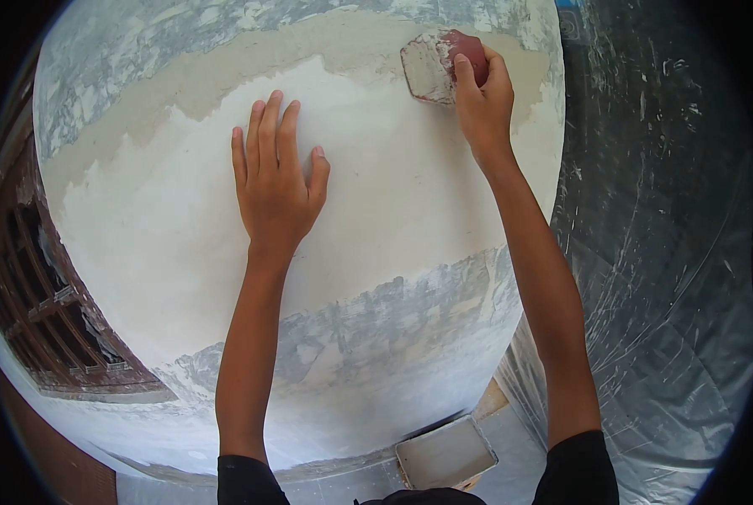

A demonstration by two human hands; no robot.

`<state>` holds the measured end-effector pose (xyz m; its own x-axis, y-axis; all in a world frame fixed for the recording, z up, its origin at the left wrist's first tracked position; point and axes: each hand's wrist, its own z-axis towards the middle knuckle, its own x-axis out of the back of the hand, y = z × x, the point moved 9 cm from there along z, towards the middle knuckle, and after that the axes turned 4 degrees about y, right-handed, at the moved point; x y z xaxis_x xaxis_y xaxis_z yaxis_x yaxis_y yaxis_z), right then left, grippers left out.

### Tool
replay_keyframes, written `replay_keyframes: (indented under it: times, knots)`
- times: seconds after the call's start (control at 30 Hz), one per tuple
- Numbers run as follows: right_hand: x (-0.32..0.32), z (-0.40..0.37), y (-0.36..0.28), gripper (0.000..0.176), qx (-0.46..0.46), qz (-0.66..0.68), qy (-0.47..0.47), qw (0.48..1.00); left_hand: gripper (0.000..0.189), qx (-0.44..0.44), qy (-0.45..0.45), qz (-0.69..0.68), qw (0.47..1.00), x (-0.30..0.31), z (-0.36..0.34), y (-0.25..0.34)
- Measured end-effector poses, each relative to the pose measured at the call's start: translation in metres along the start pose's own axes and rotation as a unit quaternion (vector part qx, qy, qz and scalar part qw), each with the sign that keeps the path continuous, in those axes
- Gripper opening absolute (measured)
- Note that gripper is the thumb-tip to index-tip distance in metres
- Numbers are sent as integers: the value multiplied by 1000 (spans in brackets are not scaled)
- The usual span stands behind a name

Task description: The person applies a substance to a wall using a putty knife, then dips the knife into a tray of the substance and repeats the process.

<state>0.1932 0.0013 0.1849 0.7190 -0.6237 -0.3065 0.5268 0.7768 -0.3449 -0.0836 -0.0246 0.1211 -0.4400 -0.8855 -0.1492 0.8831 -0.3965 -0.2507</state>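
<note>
My left hand (274,168) lies with fingers spread against a plastered wall (368,185), over the white, smooth-looking area. Up at the right, my right hand (486,97) is closed around a dark red putty scraper (431,69), thumb on its near side. Greyish plaster coats the scraper's flat face, which is at the wall's upper right. A beige, damp-looking band of plaster (217,67) arcs above the white area, with rough grey patches above it and below the white. Part of the scraper is hidden by my right fingers.
A rectangular container (446,454) with pale contents stands on the floor at the wall's foot. Dark plastic sheeting (654,252), splashed with white, hangs along the right. A brown window frame with bars (57,303) is set in the wall at the left.
</note>
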Motion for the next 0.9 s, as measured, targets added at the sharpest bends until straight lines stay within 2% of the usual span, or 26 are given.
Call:
replay_keyframes:
  times: [0.03,0.1,0.17,0.23,0.3,0.37,0.4,0.43,0.5,0.53,0.57,0.63,0.67,0.7,0.77,0.8,0.87,0.9]
  knots:
    - [6,6,2,37,0,0,0,1000,55,0,0,0,1000,0,0,0]
    - [29,13,21,37,-90,77,83,989,55,6,-7,4,1000,1,1,0]
    - [22,2,13,38,-91,95,86,988,55,6,-3,6,1000,0,0,0]
    - [1,-5,-5,39,29,55,2,998,55,4,-3,6,1000,-1,0,0]
    - [4,-2,-2,40,20,12,-6,1000,55,1,-1,4,1000,0,0,1]
    - [25,5,10,40,-74,47,76,993,55,1,-3,5,1000,0,-1,1]
    - [28,4,9,41,-79,64,81,991,55,2,-2,7,1000,0,0,0]
    - [25,2,10,41,-77,65,80,992,55,3,-1,7,1000,0,1,0]
    - [8,-4,2,40,10,72,2,997,55,-1,0,7,1000,0,0,0]
    - [7,-4,-1,40,39,4,-2,999,55,-2,-1,6,1000,-1,0,1]
    - [11,-2,1,40,37,3,-1,999,55,-1,0,4,1000,0,1,1]
    - [27,3,16,40,-67,45,65,995,55,0,1,4,1000,1,0,1]
    - [29,-1,10,41,-78,60,65,993,55,0,-1,9,1000,1,0,1]
    - [27,-3,14,41,-78,60,64,993,55,0,-3,13,1000,0,0,1]
    - [14,-8,4,41,22,29,-5,999,55,-1,-5,12,1000,0,0,0]
    - [16,-6,8,41,21,28,-5,999,55,-1,-5,11,1000,0,0,0]
    - [30,-1,24,41,-62,52,41,996,55,0,-5,10,1000,0,-1,1]
    - [30,0,24,41,-62,53,41,996,55,0,-3,10,1000,0,0,1]
